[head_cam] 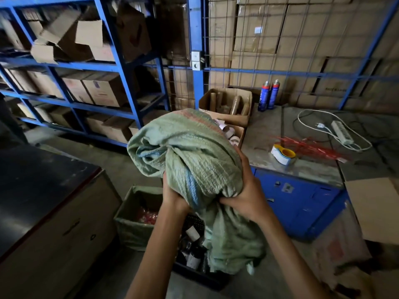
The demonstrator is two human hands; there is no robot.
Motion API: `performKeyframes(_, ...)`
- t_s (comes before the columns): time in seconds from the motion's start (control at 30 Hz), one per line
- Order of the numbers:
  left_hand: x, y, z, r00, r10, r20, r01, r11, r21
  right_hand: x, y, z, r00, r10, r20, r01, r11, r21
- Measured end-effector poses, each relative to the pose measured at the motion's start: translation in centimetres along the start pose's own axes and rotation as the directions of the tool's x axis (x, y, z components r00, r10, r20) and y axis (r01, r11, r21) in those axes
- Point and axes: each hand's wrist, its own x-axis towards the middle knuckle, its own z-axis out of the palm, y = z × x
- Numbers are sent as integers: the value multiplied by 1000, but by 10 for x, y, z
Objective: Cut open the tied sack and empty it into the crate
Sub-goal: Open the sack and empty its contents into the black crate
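Blue shelving (71, 67) stacked with cartons backs a cluttered desk (302, 147). Before it, the green woven sack (194, 152) is hoisted above the dark crate (200, 275), its long axis near upright, mouth hanging down into the crate, probably so the contents drop out. Left hand (172, 196) and right hand (246, 199) grip its bunched middle, fingers (228, 200) clenched into the cloth.

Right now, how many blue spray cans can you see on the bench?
2. One spray can stands at the back of the bench by the wire mesh, and the second can stands right beside it. More might be hidden behind the sack.
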Motion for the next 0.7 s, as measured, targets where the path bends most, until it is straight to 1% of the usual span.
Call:
performKeyframes(0.03,3,9,-2,998,60,8,-60,998,31,0,1,-4,999,28,-16,-29,997,-73)
performKeyframes(0.07,12,14,-9,995,103,-19,-100,990,103,2,6,-8,999,36,-30,-40,988,-151)
performKeyframes(0.1,23,15,-22,982,161,-101,-139,971,192,6,7,-14,999,30,-45,-41,964,-261)
performKeyframes(0.13,29,14,-38,927,255,-275,-170,940,297,12,7,-18,999,21,-44,-37,912,-409)
performKeyframes(0.17,28,16,-52,831,412,-374,-221,861,458,17,3,-22,999,31,-39,-48,824,-564)
performKeyframes(0.2,23,17,-61,738,562,-374,-231,731,642,21,0,-26,999,23,-28,-36,712,-702)
performKeyframes(0.23,20,19,-69,674,683,-282,-203,538,818,25,-5,-28,1000,2,-1,-2,603,-798)
performKeyframes(0.27,16,23,-76,625,775,-89,-214,280,936,28,-11,-28,999,-34,30,43,519,-854)
performKeyframes(0.3,14,26,-85,608,777,165,-266,4,964,30,-20,-25,996,-60,63,84,465,-881)
performKeyframes(0.33,14,31,-91,607,689,397,-347,-219,912,33,-29,-21,991,-89,101,131,446,-885)
performKeyframes(0.37,17,34,-97,645,539,541,-407,-357,841,35,-40,-17,985,-103,137,169,464,-869)
performKeyframes(0.4,18,38,-100,689,378,618,-462,-427,777,38,-48,-9,977,-145,156,210,539,-816)
performKeyframes(0.43,21,41,-104,709,258,656,-527,-423,737,40,-56,0,971,-180,159,240,683,-690)
performKeyframes(0.47,19,44,-104,697,186,692,-610,-352,710,41,-62,11,965,-214,149,260,844,-469)
performKeyframes(0.5,16,48,-104,668,171,724,-688,-229,689,41,-70,25,965,-225,135,247,953,-174)
performKeyframes(0.53,10,51,-104,639,183,747,-742,-109,662,39,-77,40,971,-213,108,205,975,82)
performKeyframes(0.57,5,54,-108,625,220,749,-764,-26,645,37,-86,54,980,-186,69,164,954,251)
performKeyframes(0.6,-3,59,-111,633,260,729,-762,42,647,35,-95,69,986,-163,27,144,927,347)
performKeyframes(0.63,-13,66,-116,643,296,706,-757,106,645,33,-103,83,991,-136,-3,126,909,398)
performKeyframes(0.67,-23,75,-120,652,321,687,-752,155,641,30,-109,98,994,-106,-23,105,892,439)
performKeyframes(0.7,-31,83,-128,651,340,679,-754,180,632,28,-115,113,997,-67,-39,77,871,484)
